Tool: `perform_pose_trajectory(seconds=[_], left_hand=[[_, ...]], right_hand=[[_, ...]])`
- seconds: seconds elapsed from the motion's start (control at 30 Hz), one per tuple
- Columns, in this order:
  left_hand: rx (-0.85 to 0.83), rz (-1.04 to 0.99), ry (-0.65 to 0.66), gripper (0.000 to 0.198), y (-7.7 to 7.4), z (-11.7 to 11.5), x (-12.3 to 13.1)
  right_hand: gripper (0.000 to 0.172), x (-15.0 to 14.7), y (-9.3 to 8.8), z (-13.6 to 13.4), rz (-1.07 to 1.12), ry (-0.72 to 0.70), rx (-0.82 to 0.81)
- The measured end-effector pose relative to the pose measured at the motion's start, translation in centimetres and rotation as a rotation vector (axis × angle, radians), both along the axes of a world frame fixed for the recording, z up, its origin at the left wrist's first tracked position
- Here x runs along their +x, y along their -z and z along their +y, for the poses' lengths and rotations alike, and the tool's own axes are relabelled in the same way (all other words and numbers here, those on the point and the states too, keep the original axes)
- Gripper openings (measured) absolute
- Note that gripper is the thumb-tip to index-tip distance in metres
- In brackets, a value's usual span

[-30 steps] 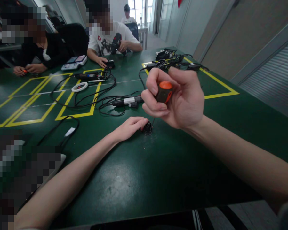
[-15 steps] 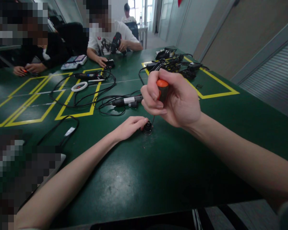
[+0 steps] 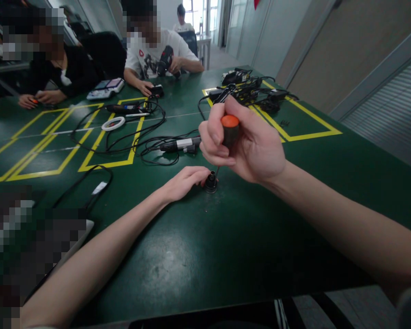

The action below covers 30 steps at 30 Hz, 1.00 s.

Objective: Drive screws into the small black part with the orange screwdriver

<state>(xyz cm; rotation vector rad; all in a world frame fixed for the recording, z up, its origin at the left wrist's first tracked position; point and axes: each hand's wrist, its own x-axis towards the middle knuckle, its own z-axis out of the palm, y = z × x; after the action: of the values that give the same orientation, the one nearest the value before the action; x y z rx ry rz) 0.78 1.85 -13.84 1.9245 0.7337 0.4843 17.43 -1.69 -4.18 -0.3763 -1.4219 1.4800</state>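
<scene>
Gripping the dark handle of a screwdriver (image 3: 230,132), the right hand (image 3: 246,139) curls its fingers firmly around it, the orange cap facing us. The thin shaft slopes down to a small black part (image 3: 211,183) standing on the green table (image 3: 260,237), just beside the left hand (image 3: 188,183). We cannot tell whether the tip sits in a screw.

The left fingers and thumb close on the part's left side, though some fingertips are hidden; we take this hold as a way to keep the part from turning, with the forearm low for support. The raised right hand, we judge, lines the tool up from above.

We note the part's stepped, round form: a broad, glossy base under a narrow collar with a metallic glint. The handle looks like moulded plastic or rubber, the shaft like slim metal. Beyond, a corded tool (image 3: 183,145) lies among loops of smooth cable, and flat yellow tape (image 3: 315,136) marks the worn, faintly shining tabletop.
</scene>
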Motion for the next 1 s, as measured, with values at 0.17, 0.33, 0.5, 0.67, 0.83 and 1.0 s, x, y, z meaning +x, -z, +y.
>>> perform_pose_trajectory(seconds=[0.17, 0.33, 0.5, 0.67, 0.83, 1.0], left_hand=[[0.014, 0.081, 0.022, 0.034, -0.3, -0.3, 0.2], [0.007, 0.085, -0.019, 0.032, 0.2, -0.5, 0.4], [0.004, 0.082, -0.036, 0.030, 0.5, -0.5, 0.4], [0.008, 0.075, -0.034, 0.028, 0.5, -0.5, 0.3], [0.015, 0.084, -0.033, 0.040, 0.6, -0.3, 0.4], [-0.009, 0.054, -0.033, 0.041, 0.7, -0.3, 0.3]], right_hand=[[0.045, 0.4, 0.2, 0.1, 0.111, -0.051, 0.002], [0.035, 0.0, 0.1, -0.1, 0.147, -0.003, -0.002], [0.055, 0.1, 0.1, 0.3, 0.114, -0.079, 0.013], [0.050, 0.5, 0.4, 0.5, 0.109, -0.135, 0.053], [0.040, 0.0, 0.4, 0.2, 0.118, 0.046, 0.004], [0.048, -0.3, 0.0, 0.2, 0.149, 0.053, -0.030]])
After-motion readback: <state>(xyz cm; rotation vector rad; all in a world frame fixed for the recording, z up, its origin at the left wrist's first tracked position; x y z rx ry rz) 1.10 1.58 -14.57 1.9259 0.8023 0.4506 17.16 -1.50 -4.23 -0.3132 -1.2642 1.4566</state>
